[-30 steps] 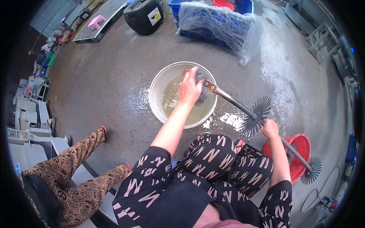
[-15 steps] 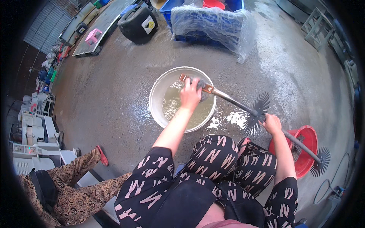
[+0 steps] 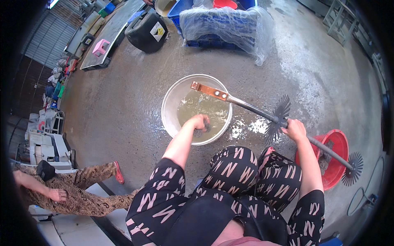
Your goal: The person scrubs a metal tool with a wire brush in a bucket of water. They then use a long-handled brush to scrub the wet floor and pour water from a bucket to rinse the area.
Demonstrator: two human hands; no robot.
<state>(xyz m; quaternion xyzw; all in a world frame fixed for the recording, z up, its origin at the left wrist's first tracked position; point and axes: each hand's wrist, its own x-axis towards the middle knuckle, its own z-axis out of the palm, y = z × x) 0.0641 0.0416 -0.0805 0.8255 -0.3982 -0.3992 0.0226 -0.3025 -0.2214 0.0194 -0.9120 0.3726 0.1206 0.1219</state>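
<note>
My right hand (image 3: 294,130) is wrapped round a long grey rod (image 3: 252,109) with spiky dark discs (image 3: 353,169) on it. A flat copper-coloured bar (image 3: 210,91) with two bolts forms its far end, above a white round bucket (image 3: 166,117). Down inside that bucket, at the cloudy greenish water (image 3: 213,108), my left hand (image 3: 199,122) is closed on a dark grey scouring pad (image 3: 202,130). Part of the pad is hidden by the fingers and the water.
A red bucket (image 3: 342,143) with grey bits inside stands under the rod's right end. Ahead are a blue crate (image 3: 213,41) draped with clear plastic and a black jerrycan (image 3: 143,33). Another person's patterned trouser leg (image 3: 94,174) is at my left. The floor (image 3: 123,102) is wet.
My left hand has come off the copper-coloured bar and moved down into the bucket with the scouring pad. My right hand keeps its grip on the rod. The other person's hand has come into view.
</note>
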